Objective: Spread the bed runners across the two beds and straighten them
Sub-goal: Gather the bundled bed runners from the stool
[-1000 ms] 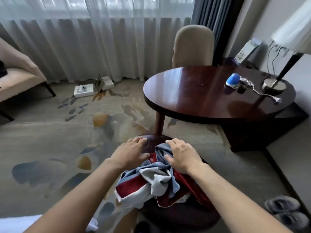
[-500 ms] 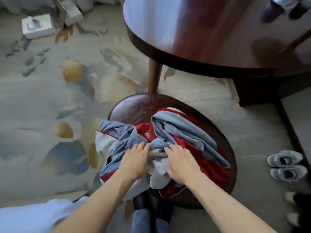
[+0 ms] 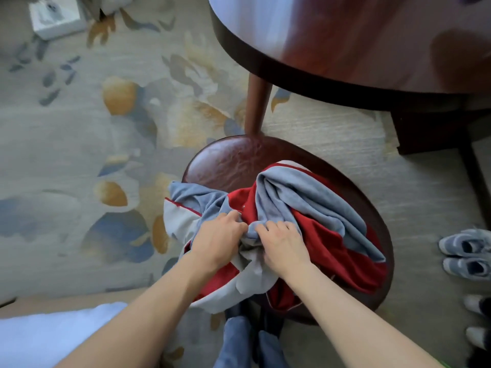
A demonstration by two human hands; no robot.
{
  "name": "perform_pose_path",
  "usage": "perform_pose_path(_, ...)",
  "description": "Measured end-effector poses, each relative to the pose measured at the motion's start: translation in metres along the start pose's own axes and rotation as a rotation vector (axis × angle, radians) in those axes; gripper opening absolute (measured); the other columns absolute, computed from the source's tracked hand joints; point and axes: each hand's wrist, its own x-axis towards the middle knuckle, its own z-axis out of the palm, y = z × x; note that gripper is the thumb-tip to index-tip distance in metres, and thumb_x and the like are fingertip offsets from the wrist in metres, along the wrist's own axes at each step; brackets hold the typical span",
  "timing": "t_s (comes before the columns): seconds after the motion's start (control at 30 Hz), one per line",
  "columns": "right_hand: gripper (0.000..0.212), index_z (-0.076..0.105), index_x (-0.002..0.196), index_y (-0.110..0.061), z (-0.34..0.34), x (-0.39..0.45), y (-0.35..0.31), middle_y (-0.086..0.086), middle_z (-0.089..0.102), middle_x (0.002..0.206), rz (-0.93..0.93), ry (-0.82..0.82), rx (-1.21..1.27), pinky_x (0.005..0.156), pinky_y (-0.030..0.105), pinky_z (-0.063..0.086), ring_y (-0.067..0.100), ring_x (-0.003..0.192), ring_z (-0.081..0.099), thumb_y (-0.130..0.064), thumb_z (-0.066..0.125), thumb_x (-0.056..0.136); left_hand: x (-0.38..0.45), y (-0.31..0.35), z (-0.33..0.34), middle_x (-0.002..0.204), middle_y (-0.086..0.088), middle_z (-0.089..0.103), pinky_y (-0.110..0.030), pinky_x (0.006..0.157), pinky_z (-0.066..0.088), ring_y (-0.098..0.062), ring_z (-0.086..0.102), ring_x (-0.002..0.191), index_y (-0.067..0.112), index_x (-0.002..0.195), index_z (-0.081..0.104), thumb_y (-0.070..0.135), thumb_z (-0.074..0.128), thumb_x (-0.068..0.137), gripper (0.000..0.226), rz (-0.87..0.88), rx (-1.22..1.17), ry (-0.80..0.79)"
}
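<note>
A crumpled heap of bed runners (image 3: 313,208), red, grey-blue and pale grey, lies on a round dark leather stool (image 3: 231,160). Part of the cloth hangs over the stool's left and near edges. My left hand (image 3: 218,240) and my right hand (image 3: 281,243) sit side by side on the near middle of the heap, fingers curled into the folds and gripping the fabric. A corner of a white bed (image 3: 47,335) shows at the bottom left.
A round dark wooden table (image 3: 345,43) stands just beyond the stool, its leg (image 3: 256,107) touching down near the stool's far edge. A white box (image 3: 57,18) lies on the patterned carpet at top left. Grey shoes (image 3: 465,253) sit at the right.
The view has tipped down and closer to the stool. Both hands slid from the far side of the heap to its near middle and curled tighter into the cloth.
</note>
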Motion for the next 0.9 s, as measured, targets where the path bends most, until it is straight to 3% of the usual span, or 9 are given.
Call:
perform_pose_path(0.1,0.021,0.064,0.072,-0.022,-0.016,0.006,-0.01,-0.002,0.06,0.059,0.001,0.133,0.005,0.054,0.032,0.045,0.022,0.054,0.06,-0.012,0.079,0.062,-0.006,-0.012,-0.014,0.11,0.004,0.054,-0.033,0.061,0.043,-0.021,0.055,0.1,0.026,0.106,0.063,0.025,0.052,0.088,0.022,0.003,-0.07,0.011)
perform_pose_path(0.23,0.022,0.062,0.068,-0.015,-0.037,0.01,-0.008,0.003,0.059,0.055,-0.013,0.214,0.097,0.051,0.034,0.043,0.027,0.048,0.058,-0.004,0.078,0.056,-0.006,0.001,-0.019,0.106,0.005,0.055,-0.039,0.079,0.05,-0.02,0.052,0.098,0.026,0.116,0.052,0.053,0.06,0.076,0.049,-0.019,-0.214,-0.018)
perform_pose_path(0.3,0.018,0.063,0.07,-0.013,-0.041,0.006,-0.005,0.007,0.061,0.058,-0.032,0.24,0.202,0.055,0.038,0.044,0.03,0.052,0.059,-0.002,0.073,0.06,0.0,0.013,-0.016,0.101,0.002,0.059,-0.04,0.078,0.048,-0.023,0.056,0.095,0.021,0.108,0.052,0.047,0.056,0.083,0.036,-0.042,-0.161,0.026)
perform_pose_path(0.4,0.017,0.064,0.087,-0.015,-0.035,-0.005,0.012,0.005,0.064,0.078,0.019,0.263,0.255,0.068,0.041,0.046,0.029,0.073,0.061,-0.01,0.066,0.071,0.01,0.016,-0.012,0.094,-0.001,0.065,-0.037,0.073,0.042,-0.026,0.06,0.092,0.022,0.091,0.051,0.03,0.048,0.09,0.009,-0.023,0.003,0.059)
perform_pose_path(0.47,0.038,0.06,0.114,-0.017,-0.026,-0.008,0.031,0.005,0.061,0.107,0.088,0.184,0.189,0.082,0.041,0.046,0.028,0.098,0.058,-0.018,0.062,0.076,0.006,0.005,-0.011,0.092,-0.001,0.066,-0.035,0.07,0.035,-0.027,0.061,0.092,0.024,0.084,0.048,0.022,0.05,0.086,0.003,-0.018,0.077,0.011)
perform_pose_path(0.6,0.088,0.019,0.152,-0.019,-0.005,0.0,0.061,0.011,0.026,0.155,0.243,0.046,0.006,0.11,0.045,0.032,0.03,0.142,0.027,-0.037,0.066,0.081,-0.014,-0.033,-0.012,0.097,0.001,0.066,-0.034,0.07,0.033,-0.025,0.06,0.095,0.029,0.081,0.045,0.021,0.052,0.083,0.01,-0.098,0.163,-0.081)
perform_pose_path(0.67,0.103,0.007,0.156,-0.019,0.005,0.013,0.067,0.011,0.017,0.159,0.254,0.046,-0.03,0.114,0.048,0.029,0.031,0.146,0.02,-0.045,0.071,0.079,-0.02,-0.04,-0.01,0.1,0.002,0.065,-0.034,0.079,0.04,-0.024,0.059,0.098,0.027,0.087,0.055,0.021,0.05,0.083,0.01,-0.113,0.194,-0.105)
perform_pose_path(0.77,0.109,0.0,0.156,-0.02,0.017,0.039,0.067,0.009,0.024,0.156,0.234,0.018,-0.07,0.114,0.049,0.029,0.029,0.142,0.029,-0.047,0.072,0.079,-0.023,-0.034,0.001,0.1,0.001,0.064,-0.036,0.083,0.038,-0.026,0.055,0.098,0.025,0.096,0.062,0.019,0.047,0.084,0.02,-0.118,0.239,-0.113)
perform_pose_path(0.9,0.079,0.016,0.154,-0.019,0.03,0.065,0.063,0.002,0.054,0.129,0.215,0.015,-0.064,0.115,0.049,0.022,0.023,0.114,0.057,-0.027,0.059,0.088,-0.019,-0.027,0.014,0.09,0.001,0.063,-0.036,0.078,0.039,-0.025,0.055,0.089,0.025,0.088,0.063,0.021,0.05,0.082,0.015,-0.121,0.213,-0.027)
